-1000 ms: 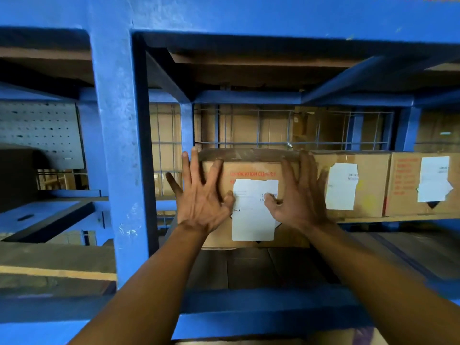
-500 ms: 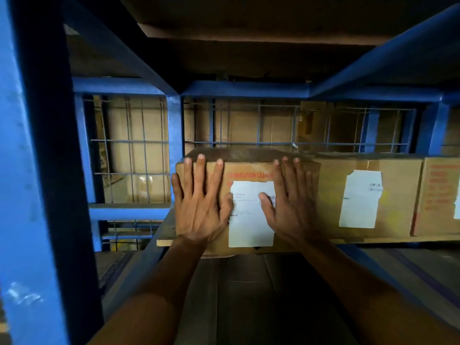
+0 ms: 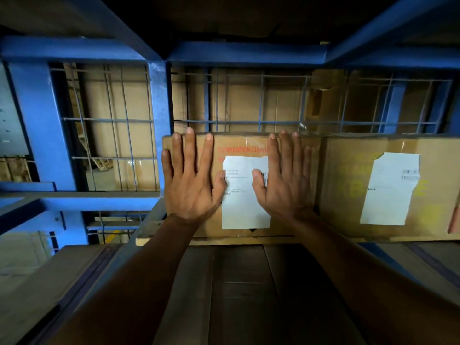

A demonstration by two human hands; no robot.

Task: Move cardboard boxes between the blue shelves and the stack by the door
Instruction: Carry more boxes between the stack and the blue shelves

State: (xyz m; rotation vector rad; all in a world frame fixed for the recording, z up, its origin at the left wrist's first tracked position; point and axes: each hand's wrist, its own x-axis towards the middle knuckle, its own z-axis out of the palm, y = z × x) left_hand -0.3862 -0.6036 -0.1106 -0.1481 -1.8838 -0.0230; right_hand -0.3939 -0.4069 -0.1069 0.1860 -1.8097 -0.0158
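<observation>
A cardboard box (image 3: 242, 145) with red print and a white label sits deep on a shelf of the blue rack (image 3: 159, 100), on a wooden board. My left hand (image 3: 191, 180) lies flat on the left half of its front face, fingers spread. My right hand (image 3: 286, 178) lies flat on the right half, thumb on the label. Neither hand grips the box; both palms rest against it. To its right, touching it, stands a second cardboard box (image 3: 348, 185) with its own white label.
A blue wire mesh (image 3: 258, 100) backs the shelf, with more cardboard behind it. Flattened cardboard (image 3: 239, 290) covers the shelf surface below my arms. A blue beam (image 3: 244, 54) runs close overhead. A third box edge (image 3: 454, 217) shows at far right.
The box has slid back along the shelf until it lines up with the neighbouring box. My view has come in under the shelf, closer to the box; both palms stay flat on it.
</observation>
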